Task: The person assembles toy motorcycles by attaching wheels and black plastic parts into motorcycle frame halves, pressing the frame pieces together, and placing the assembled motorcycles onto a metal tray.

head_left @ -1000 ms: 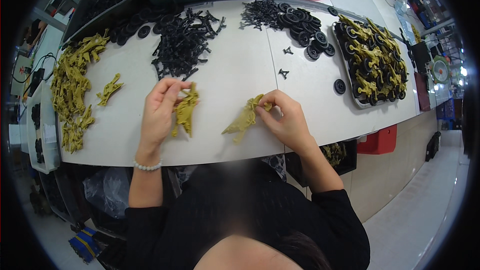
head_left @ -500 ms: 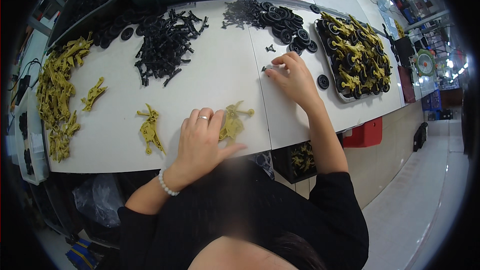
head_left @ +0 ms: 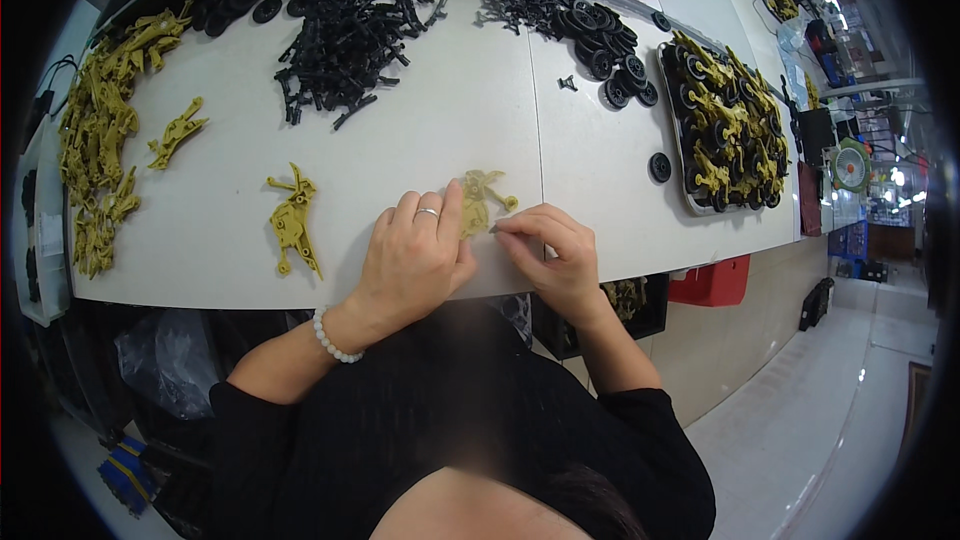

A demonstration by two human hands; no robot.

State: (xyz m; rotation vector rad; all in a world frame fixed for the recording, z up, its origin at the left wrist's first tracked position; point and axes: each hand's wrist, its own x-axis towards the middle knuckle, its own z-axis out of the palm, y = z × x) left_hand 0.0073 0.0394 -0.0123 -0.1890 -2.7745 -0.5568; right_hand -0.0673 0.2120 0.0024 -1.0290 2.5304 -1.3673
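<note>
My left hand [head_left: 415, 252], with a ring and a beaded bracelet, is closed along the left side of a yellow plastic frame part [head_left: 475, 210] near the table's front edge. Its fingers partly cover the part. Close to that part's lower right side, my right hand [head_left: 560, 255] pinches a small dark piece [head_left: 494, 230]. Most of the piece is hidden by the fingertips. Left of my left hand lies another yellow frame part [head_left: 292, 225], and farther left a third yellow part [head_left: 178, 133].
Yellow parts [head_left: 100, 140] pile up at the left edge. Black rod-like pieces [head_left: 345, 50], small black pieces [head_left: 520, 2] and black wheels [head_left: 600, 35] lie along the back. Single black piece [head_left: 567, 83] and wheel [head_left: 660, 167] lie apart. A tray [head_left: 693, 202] of wheeled yellow assemblies stands right.
My right hand has come from the small black pieces toward me, up to the yellow frame part, with a small piece pinched in it. My left hand stays at that part. The view has shifted slightly.
</note>
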